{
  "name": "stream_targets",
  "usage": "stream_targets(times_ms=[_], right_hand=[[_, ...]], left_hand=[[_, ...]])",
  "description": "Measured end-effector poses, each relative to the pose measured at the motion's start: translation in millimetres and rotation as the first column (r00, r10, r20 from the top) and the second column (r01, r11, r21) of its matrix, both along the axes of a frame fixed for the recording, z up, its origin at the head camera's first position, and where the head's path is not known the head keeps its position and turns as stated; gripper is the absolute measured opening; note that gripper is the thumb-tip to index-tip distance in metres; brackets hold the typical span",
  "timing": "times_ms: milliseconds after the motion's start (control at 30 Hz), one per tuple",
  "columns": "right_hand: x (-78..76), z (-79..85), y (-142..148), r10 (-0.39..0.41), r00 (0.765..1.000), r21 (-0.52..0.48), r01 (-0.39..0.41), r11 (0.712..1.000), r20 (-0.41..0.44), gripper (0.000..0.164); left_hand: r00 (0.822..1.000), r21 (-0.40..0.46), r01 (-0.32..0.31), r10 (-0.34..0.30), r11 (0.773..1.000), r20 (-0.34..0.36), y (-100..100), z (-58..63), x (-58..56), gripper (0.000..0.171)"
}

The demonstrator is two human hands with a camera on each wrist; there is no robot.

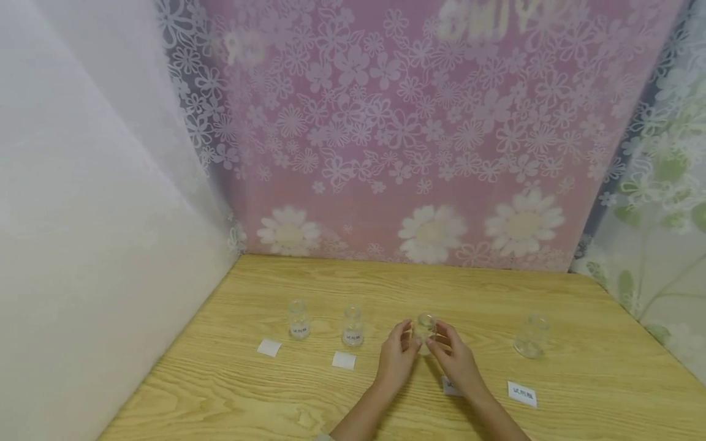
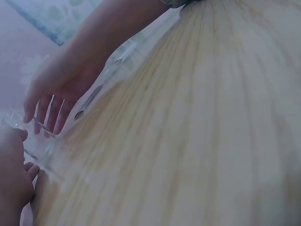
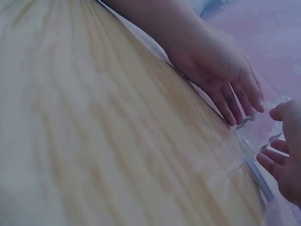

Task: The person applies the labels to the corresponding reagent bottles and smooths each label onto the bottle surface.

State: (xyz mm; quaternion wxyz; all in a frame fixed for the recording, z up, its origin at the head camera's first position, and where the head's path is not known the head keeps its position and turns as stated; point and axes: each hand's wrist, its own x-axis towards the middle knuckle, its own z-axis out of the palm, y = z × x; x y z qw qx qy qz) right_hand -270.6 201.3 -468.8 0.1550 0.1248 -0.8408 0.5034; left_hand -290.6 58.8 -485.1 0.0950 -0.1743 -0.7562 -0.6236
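Note:
A clear glass reagent bottle point(image 1: 426, 335) stands upright on the table between both hands. My left hand point(image 1: 396, 360) grips its left side, thumb in front and fingers round the side. From the right, my right hand point(image 1: 456, 362) holds it likewise. In the left wrist view the bottle point(image 2: 40, 141) is partly hidden by the hands; the right wrist view shows its clear body point(image 3: 261, 127) between the fingertips. A paper label with handwriting point(image 1: 449, 387) lies under the right wrist, partly covered. No label can be made out on the held bottle.
Two bottles with written labels, one far left point(image 1: 299, 321) and one nearer point(image 1: 353, 327), stand left of the hands. Before them lie two blank white papers point(image 1: 269, 348) point(image 1: 344, 360). To the right is an unlabelled bottle point(image 1: 532, 337), with a written label point(image 1: 522, 394) before it.

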Motion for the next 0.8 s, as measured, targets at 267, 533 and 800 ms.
stream_targets(times_ms=[267, 533, 800], right_hand=[[21.1, 8.8, 33.5, 0.033, 0.999, 0.125, -0.029, 0.992, -0.034, 0.029], [38.5, -3.0, 71.9, 0.184, 0.970, 0.436, -0.099, 0.894, -0.157, 0.023], [42.4, -10.4, 74.9, 0.210, 0.940, 0.522, -0.042, 0.852, -0.268, 0.025]], left_hand=[[0.985, -0.071, -0.051, 0.038, 0.996, -0.170, 3.3, 2.6, 12.1, 0.014], [0.965, -0.403, 0.030, -0.132, 0.914, -0.226, 2.6, 4.4, 22.5, 0.015], [0.922, -0.728, 0.017, -0.293, 0.686, -0.254, 4.7, 1.7, 27.3, 0.032]])
